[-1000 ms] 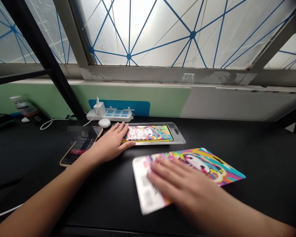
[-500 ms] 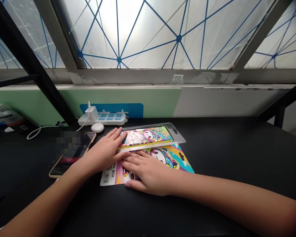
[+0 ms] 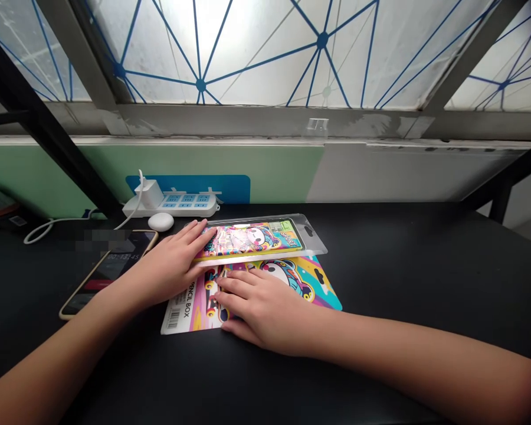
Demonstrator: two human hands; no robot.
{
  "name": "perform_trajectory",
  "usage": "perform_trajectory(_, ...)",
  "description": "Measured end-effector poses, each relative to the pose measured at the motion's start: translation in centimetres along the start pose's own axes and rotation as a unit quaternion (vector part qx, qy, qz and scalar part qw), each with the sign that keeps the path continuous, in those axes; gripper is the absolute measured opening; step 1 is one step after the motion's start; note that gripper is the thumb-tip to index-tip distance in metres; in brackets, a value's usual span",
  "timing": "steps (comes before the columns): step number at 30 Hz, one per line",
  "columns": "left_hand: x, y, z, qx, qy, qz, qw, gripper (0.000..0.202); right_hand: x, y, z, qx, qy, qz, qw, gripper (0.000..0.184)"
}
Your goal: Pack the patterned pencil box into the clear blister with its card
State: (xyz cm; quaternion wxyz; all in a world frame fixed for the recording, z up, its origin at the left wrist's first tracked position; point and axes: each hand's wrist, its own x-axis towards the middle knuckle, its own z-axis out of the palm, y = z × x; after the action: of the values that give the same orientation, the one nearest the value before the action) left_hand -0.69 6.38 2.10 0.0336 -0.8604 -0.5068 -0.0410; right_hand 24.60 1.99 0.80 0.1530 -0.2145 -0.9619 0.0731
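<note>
A colourful pencil box [image 3: 252,241] with a cartoon bear print lies inside a clear plastic shell [image 3: 313,239]. The shell overlaps the back part of a bright printed card [image 3: 325,289], which carries the words "PENCIL BOX" and a barcode. My left hand [image 3: 170,265] rests over the shell's left end, fingers stretched out on top and thumb by its front edge. Flat on the middle of the card lies my right hand [image 3: 268,310], fingers extended to the left and covering part of the print.
Left of the hands is a phone [image 3: 108,268] with a lit screen. Behind it sit a white oval object [image 3: 161,222] and a power strip [image 3: 186,204] with a plugged-in charger. A dark bottle [image 3: 4,206] stands at far left, beside a black frame post [image 3: 62,141].
The camera view has tilted down slightly, and the phone and packaging appear further left. My left thumb has drawn away from my right fingers, showing more of the card between the hands.
</note>
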Motion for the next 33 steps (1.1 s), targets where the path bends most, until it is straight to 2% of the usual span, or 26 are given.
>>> perform_trajectory(8,-0.1,0.0,-0.2,-0.016,0.003,-0.007,1.000,0.069,0.1,-0.1,0.1,-0.007,0.020,-0.010,1.000,0.038)
perform_trajectory(10,-0.2,0.1,-0.4,-0.023,-0.004,-0.005,1.000,0.076,0.2,0.0,-0.5,-0.006,0.059,-0.033,0.998,0.029)
perform_trajectory(13,-0.2,0.4,-0.9,-0.036,-0.030,-0.015,0.999,0.082,0.3,0.9,-2.2,-0.010,0.160,-0.049,0.986,0.024)
perform_trajectory(15,-0.2,0.6,-1.4,-0.047,-0.050,-0.030,0.997,0.078,0.2,2.6,-3.8,-0.023,0.201,-0.005,0.979,0.023)
perform_trajectory(16,-0.1,0.8,-1.5,-0.052,-0.057,-0.038,0.996,0.076,0.1,3.9,-4.6,-0.034,0.202,0.036,0.978,0.024)
perform_trajectory(18,-0.1,0.9,-1.7,-0.058,-0.068,-0.049,0.995,0.074,-0.5,6.9,-5.8,-0.060,0.166,0.140,0.974,0.025)
perform_trajectory(20,0.0,1.0,-1.7,-0.062,-0.071,-0.052,0.994,0.075,-1.2,10.0,-6.7,-0.040,0.085,0.228,0.969,0.029)
perform_trajectory(23,0.1,0.9,-1.5,-0.071,-0.061,-0.046,0.995,0.076,-2.2,13.4,-7.6,0.048,-0.001,0.298,0.953,0.051)
perform_trajectory(26,0.1,0.8,-1.3,-0.077,-0.051,-0.044,0.995,0.075,-2.7,14.1,-8.2,0.081,-0.054,0.303,0.948,0.066)
perform_trajectory(30,0.1,0.9,-1.5,-0.082,-0.051,-0.050,0.994,0.075,-2.7,13.5,-8.6,0.082,-0.087,0.303,0.946,0.081)
perform_trajectory(33,0.1,1.0,-1.6,-0.088,-0.052,-0.054,0.993,0.077,-2.6,13.3,-8.4,0.095,-0.099,0.317,0.938,0.085)
